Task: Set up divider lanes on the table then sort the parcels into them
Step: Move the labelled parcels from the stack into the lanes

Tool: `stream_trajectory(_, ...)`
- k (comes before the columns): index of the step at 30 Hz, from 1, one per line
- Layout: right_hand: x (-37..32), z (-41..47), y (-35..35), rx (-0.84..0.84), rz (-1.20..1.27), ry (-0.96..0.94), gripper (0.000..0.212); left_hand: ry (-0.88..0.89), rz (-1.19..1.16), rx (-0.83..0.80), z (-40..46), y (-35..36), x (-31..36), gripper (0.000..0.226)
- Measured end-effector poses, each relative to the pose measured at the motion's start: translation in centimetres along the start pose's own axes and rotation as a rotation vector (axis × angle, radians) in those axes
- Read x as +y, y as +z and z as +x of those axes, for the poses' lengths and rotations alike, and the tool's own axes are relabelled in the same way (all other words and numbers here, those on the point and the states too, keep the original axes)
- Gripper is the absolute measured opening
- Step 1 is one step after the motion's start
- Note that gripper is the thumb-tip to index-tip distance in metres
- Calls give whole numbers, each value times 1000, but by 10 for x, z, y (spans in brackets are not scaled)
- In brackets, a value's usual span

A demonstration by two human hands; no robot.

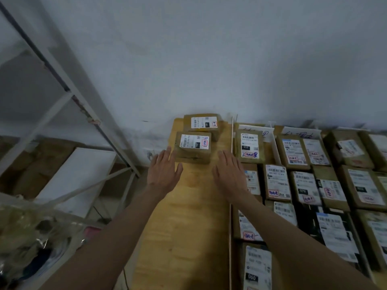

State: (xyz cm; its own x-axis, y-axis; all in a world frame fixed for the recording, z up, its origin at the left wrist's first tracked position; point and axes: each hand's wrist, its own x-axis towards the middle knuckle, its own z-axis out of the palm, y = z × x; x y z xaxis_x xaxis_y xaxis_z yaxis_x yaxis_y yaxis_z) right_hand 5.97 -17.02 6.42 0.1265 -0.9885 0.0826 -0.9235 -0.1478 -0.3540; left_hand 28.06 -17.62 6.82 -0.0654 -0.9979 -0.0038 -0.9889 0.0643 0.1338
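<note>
Dim light, soft focus; most label print unreadable. Right edge crops the outer parcels, bottom edge crops a box [258, 268] marked "060". Right forearm hides part of the lane beside it. Left hand [164, 171] and right hand [230, 174] both flat, palms down, fingers [165, 156] apart and holding nothing, over the bare wooden tabletop [184, 227]. Just ahead of them, between the two hands, sits the near box [193, 149]: brown carton, taped, white shipping label with barcode and red-and-blue handwriting I cannot read. Left fingertips are just beside its left corner; touching or not, cannot tell. Far box [202, 123] lies behind it against the wall, same brown carton, white label, red-boxed mark. These two are alone in the leftmost lane. A thin white divider [232, 135] runs along the lane's right side. Beyond it, packed lanes of parcels; one box [249, 146] reads "010", another [304, 188] "070". Metal rack [69, 91] at left, off the table.
</note>
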Motion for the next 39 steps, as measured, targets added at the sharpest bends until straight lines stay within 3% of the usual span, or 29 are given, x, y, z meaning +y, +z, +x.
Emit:
stream_trajectory(9, -4, 70, 64, -104, 53, 94, 44, 24, -85, -55, 78, 55, -27, 54)
stream_trajectory(17, 6, 108, 113, -187, 160, 146, 58, 52, -146, -46, 100, 100, -31, 57)
stream_trajectory(20, -1, 94, 118, -125, 161, 166, 45, 48, -218, 4, 97, 109, -36, 55)
stream_trajectory(25, -9, 56, 111, -110, 137, 38, 17, 99, -228, -20, 102, 120, -47, 61)
stream_trajectory(28, -1, 65, 105, -22, 129, 95, 21, 118, -267, -13, 102, 122, -44, 61)
stream_trajectory(31, 15, 81, 108, -108, 248, 330, 47, -76, -394, 30, 91, 117, -29, 67)
stream_trajectory(33, 22, 83, 114, -266, 396, 467, 51, -322, -568, 17, 77, 116, -18, 68)
stream_trajectory(35, 23, 74, 121, -328, 416, 498, 51, -515, -737, -95, 63, 124, -7, 64)
stream_trajectory(39, 16, 54, 124, -366, 468, 531, 53, -569, -950, -259, 34, 143, 2, 72)
